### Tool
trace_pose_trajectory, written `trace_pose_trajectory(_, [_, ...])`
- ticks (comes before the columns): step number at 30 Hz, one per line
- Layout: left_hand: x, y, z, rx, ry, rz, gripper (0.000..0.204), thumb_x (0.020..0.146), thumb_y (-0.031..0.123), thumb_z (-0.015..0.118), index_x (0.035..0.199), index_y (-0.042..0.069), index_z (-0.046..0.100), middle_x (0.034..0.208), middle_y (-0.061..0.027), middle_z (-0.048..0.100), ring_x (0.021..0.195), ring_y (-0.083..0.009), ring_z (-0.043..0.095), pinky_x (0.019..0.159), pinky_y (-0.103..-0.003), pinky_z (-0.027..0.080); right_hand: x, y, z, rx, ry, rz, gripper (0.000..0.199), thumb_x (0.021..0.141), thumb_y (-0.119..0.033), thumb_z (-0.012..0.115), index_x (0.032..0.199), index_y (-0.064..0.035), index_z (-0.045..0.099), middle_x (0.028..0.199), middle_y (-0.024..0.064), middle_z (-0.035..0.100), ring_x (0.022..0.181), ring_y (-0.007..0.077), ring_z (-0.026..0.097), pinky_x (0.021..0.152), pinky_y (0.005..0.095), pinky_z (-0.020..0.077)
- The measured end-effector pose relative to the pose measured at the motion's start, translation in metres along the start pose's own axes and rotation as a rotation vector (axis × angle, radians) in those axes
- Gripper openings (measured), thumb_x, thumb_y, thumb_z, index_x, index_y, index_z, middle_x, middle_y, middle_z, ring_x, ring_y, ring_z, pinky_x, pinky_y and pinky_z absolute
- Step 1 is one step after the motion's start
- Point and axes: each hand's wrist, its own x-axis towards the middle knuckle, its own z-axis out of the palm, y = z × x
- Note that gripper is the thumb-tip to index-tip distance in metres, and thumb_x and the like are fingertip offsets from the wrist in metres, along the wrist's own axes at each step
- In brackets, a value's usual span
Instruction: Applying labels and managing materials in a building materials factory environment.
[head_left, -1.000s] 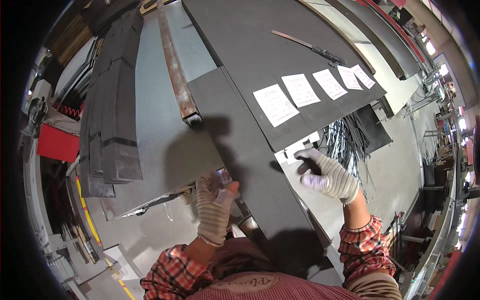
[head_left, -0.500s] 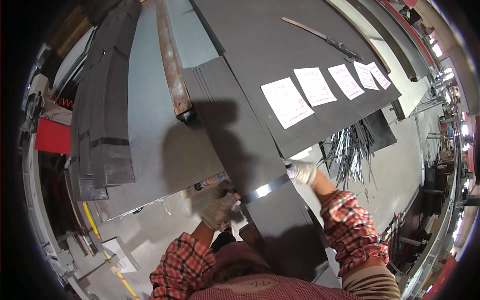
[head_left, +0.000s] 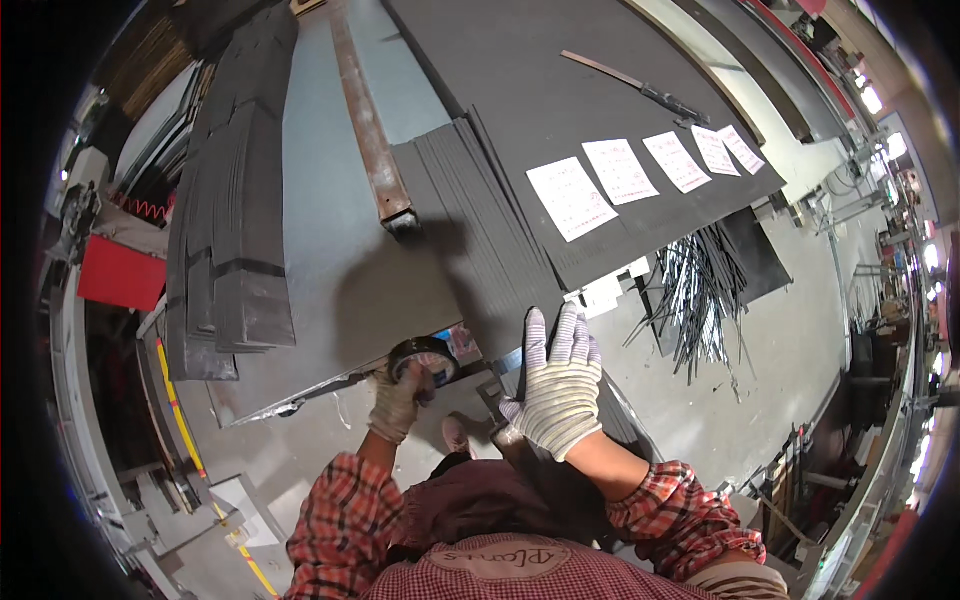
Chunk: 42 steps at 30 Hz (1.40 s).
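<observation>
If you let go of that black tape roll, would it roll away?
Probably, if it lands on edge: the tape roll is a round ring. Laid flat, it should stay put. It looks light, since the left hand holds it alone.

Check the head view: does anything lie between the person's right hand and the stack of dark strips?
Nothing visible does. The right hand rests flat on the near end of the stack of dark strips, and the left hand holds a roll of tape beside it.

Matt dark sheets [head_left: 480,215] look smooth. A rusty metal bar [head_left: 368,125] lies beside white paper slips [head_left: 620,172]. Knitted cloth gloves; glossy black tape roll [head_left: 422,357].
</observation>
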Motion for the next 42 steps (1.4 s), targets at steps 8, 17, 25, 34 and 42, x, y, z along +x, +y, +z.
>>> trace_pose_trajectory(8, [0.010, 0.093, 0.131, 0.860, 0.001, 0.736, 0.025, 0.070, 0.022, 0.070, 0.085, 0.004, 0.061, 0.080, -0.0148, 0.061, 0.070, -0.0294, 0.062, 0.063, -0.038, 0.049, 0.001, 0.064, -0.040, 1.046, -0.011, -0.053, 0.100, 0.066, -0.037, 0.077, 0.137, 0.0050, 0.021, 0.119, 0.0244, 0.049, 0.108, 0.0387, 0.051, 0.094, 0.0361, 0.0418])
trace_pose_trajectory(17, [0.014, 0.082, 0.134, 1.036, 0.072, 0.888, 0.064, 0.068, 0.032, 0.076, 0.117, 0.006, 0.045, 0.101, -0.0133, 0.055, 0.077, -0.0308, 0.061, 0.061, -0.041, 0.051, 0.062, 0.099, -0.062, 0.181, -0.146, -0.470, 0.026, 0.084, -0.032, 0.057, 0.103, -0.0161, 0.065, 0.087, 0.0085, 0.067, 0.078, 0.0273, 0.064, 0.066, 0.0391, 0.0494])
trace_pose_trajectory(25, [0.007, 0.085, 0.143, 0.829, 0.050, 1.013, 0.063, 0.069, 0.029, 0.079, 0.117, 0.006, 0.045, 0.093, -0.0085, 0.056, 0.082, -0.0255, 0.058, 0.076, -0.038, 0.049, 0.111, 0.184, 0.112, -0.055, -0.635, 0.015, 0.038, 0.092, -0.038, 0.047, 0.109, -0.0072, 0.061, 0.096, 0.0160, 0.066, 0.085, 0.0328, 0.064, 0.076, 0.0397, 0.0489])
trace_pose_trajectory(34, [-0.088, 0.005, 0.126, 0.435, -0.024, 0.482, 0.079, 0.084, 0.016, 0.056, 0.141, -0.007, 0.007, 0.133, -0.0258, 0.037, 0.121, -0.0335, 0.040, 0.099, -0.038, 0.031, 0.000, 0.115, -0.044, 0.443, -0.629, -0.065, 0.050, 0.091, -0.048, 0.044, 0.108, -0.0040, 0.061, 0.087, 0.0208, 0.064, 0.084, 0.0354, 0.062, 0.076, 0.0400, 0.0480])
trace_pose_trajectory(42, [-0.026, 0.059, 0.154, 0.376, 0.360, 0.222, 0.079, 0.091, 0.034, 0.046, 0.144, 0.003, -0.002, 0.129, -0.0297, 0.043, 0.104, -0.0366, 0.057, 0.094, -0.039, 0.039, 0.035, 0.084, -0.009, 0.450, -0.128, 0.044, 0.055, 0.096, -0.044, 0.030, 0.094, 0.0038, 0.058, 0.084, 0.0288, 0.059, 0.086, 0.0466, 0.055, 0.075, 0.0466, 0.0442])
